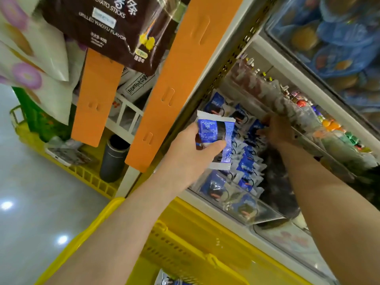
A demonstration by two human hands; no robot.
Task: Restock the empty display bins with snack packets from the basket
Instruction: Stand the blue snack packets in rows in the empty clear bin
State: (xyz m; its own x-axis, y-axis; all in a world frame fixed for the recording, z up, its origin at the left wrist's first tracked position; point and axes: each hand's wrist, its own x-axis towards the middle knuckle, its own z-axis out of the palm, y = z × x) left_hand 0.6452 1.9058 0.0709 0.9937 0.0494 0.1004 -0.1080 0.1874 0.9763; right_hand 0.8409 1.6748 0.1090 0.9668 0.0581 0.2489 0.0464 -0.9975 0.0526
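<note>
Blue-and-white snack packet (213, 138) is pinched between the thumb and fingers of the left hand (191, 153), held just in front of a clear display bin (257, 214) stacked with matching blue packets (246, 165). The right hand (277, 130) reaches in among those packets; whether its fingers grip one cannot be told. A yellow basket (185, 254) sits below the bin, and orange strips (181, 79) hang to the left.
</note>
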